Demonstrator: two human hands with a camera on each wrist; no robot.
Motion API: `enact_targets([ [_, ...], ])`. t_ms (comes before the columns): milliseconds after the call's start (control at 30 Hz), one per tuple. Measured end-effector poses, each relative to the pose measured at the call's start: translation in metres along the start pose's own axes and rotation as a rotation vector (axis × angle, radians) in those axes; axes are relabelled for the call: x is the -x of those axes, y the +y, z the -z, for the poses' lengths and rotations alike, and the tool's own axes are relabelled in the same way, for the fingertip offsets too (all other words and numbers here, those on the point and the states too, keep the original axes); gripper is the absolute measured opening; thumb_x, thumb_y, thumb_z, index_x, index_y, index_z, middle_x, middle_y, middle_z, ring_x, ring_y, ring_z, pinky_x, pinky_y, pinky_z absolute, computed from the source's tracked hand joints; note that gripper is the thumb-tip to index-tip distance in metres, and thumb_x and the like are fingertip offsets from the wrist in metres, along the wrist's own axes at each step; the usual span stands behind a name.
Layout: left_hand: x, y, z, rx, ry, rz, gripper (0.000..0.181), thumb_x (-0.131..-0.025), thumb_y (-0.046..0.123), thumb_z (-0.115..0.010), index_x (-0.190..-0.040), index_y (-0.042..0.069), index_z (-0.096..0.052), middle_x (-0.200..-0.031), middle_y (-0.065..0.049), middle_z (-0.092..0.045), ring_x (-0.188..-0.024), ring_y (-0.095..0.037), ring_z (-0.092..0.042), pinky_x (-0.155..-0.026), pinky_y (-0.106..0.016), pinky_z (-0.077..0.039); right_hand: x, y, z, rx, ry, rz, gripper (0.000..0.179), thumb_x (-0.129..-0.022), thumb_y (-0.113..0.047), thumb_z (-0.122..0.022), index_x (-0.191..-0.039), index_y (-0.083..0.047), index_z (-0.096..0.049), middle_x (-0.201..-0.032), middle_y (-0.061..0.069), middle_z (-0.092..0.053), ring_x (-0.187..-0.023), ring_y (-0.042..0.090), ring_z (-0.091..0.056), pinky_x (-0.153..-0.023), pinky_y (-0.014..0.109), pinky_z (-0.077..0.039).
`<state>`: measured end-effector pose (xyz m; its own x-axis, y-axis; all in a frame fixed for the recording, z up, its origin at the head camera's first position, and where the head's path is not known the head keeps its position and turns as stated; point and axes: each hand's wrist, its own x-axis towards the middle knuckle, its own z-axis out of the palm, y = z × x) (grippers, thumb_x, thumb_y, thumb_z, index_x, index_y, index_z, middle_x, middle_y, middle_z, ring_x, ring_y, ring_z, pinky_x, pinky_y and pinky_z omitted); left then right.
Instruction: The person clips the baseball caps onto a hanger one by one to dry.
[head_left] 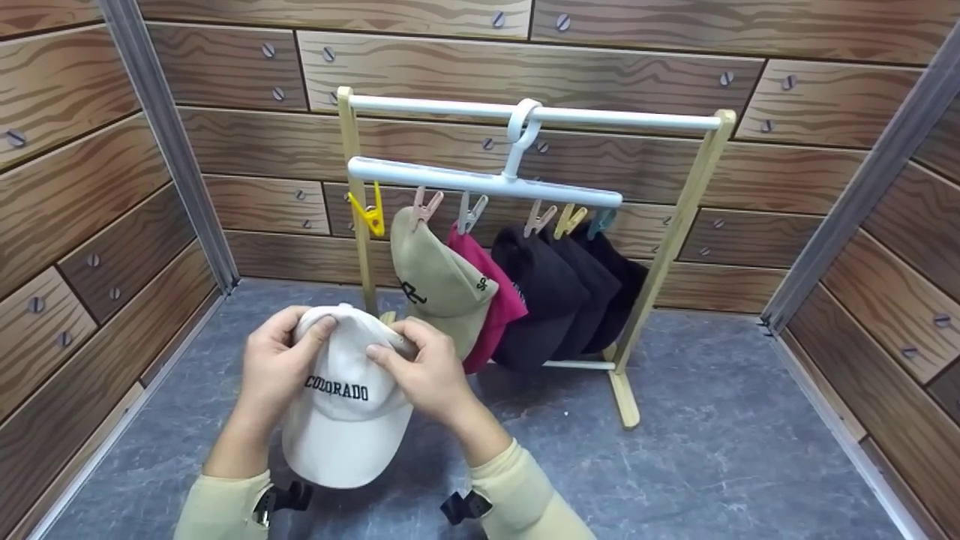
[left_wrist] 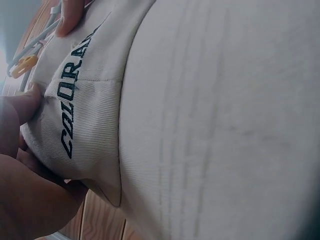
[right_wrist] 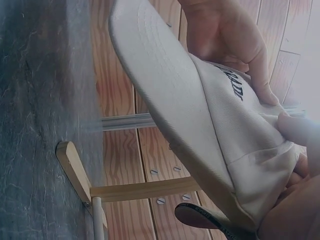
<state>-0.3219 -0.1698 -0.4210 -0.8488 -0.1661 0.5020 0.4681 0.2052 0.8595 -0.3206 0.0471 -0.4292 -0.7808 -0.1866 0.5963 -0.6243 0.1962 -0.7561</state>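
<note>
Both hands hold a white baseball cap (head_left: 347, 442) by its crown, brim hanging down and the dark COLORADO lettering facing me in the head view. My left hand (head_left: 279, 367) pinches the crown's left side, thumb on the front. The right hand (head_left: 429, 367) grips the opposite side, its thumb also pressing the cloth, which is folded between the two hands. Up close in the left wrist view, the brim (left_wrist: 215, 120) fills the right side. Just above the cap, a yellow clothespin (head_left: 373, 217) hangs at the hanger's left end with nothing clipped in it.
A white hanger (head_left: 450, 178) hooks over the rail (head_left: 630, 117) of a small wooden rack (head_left: 679, 225). Clothespins hold a beige cap (head_left: 439, 270), a magenta cap (head_left: 506, 300) and several black caps (head_left: 540, 300) close to my right hand. Wood-patterned panels (head_left: 810, 180) enclose the grey floor (head_left: 712, 450).
</note>
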Motion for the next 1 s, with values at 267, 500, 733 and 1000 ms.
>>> enact_targets([
  [267, -0.004, 0.000, -0.002, 0.030, 0.006, 0.013, 0.013, -0.101, 0.008, -0.083, -0.106, -0.003, -0.080, -0.091, 0.001, -0.077, -0.078, -0.013, -0.069, -0.069, -0.023, -0.058, -0.004, -0.003, 0.002, 0.007, -0.014, 0.011, 0.019, -0.098, -0.014, -0.087, -0.109, 0.000, -0.080, -0.105, 0.008, -0.078, -0.099, 0.017, -0.071, -0.090, 0.034, -0.060],
  [500, -0.010, 0.003, -0.004, 0.069, 0.007, 0.006, 0.013, -0.102, 0.007, -0.082, -0.106, -0.005, -0.079, -0.090, 0.000, -0.077, -0.076, -0.013, -0.069, -0.067, -0.024, -0.058, -0.009, -0.005, 0.006, 0.033, -0.015, 0.049, 0.020, -0.099, -0.015, -0.086, -0.111, 0.000, -0.081, -0.106, 0.009, -0.079, -0.099, 0.020, -0.073, -0.090, 0.035, -0.060],
  [733, -0.016, 0.011, -0.005, 0.094, -0.011, 0.004, 0.014, -0.102, 0.008, -0.082, -0.107, -0.005, -0.079, -0.089, 0.000, -0.076, -0.076, -0.012, -0.068, -0.067, -0.023, -0.058, -0.016, -0.012, 0.013, 0.070, -0.024, 0.067, 0.019, -0.100, -0.017, -0.085, -0.109, -0.001, -0.080, -0.104, 0.008, -0.078, -0.096, 0.016, -0.071, -0.086, 0.032, -0.060],
  [1000, -0.023, 0.020, -0.004, 0.108, -0.035, 0.011, 0.014, -0.103, 0.008, -0.081, -0.107, -0.006, -0.078, -0.091, -0.002, -0.076, -0.078, -0.014, -0.068, -0.069, -0.025, -0.059, -0.023, -0.020, 0.019, 0.105, -0.027, 0.097, 0.019, -0.099, -0.016, -0.086, -0.109, -0.001, -0.080, -0.104, 0.008, -0.078, -0.096, 0.014, -0.071, -0.086, 0.032, -0.060],
])
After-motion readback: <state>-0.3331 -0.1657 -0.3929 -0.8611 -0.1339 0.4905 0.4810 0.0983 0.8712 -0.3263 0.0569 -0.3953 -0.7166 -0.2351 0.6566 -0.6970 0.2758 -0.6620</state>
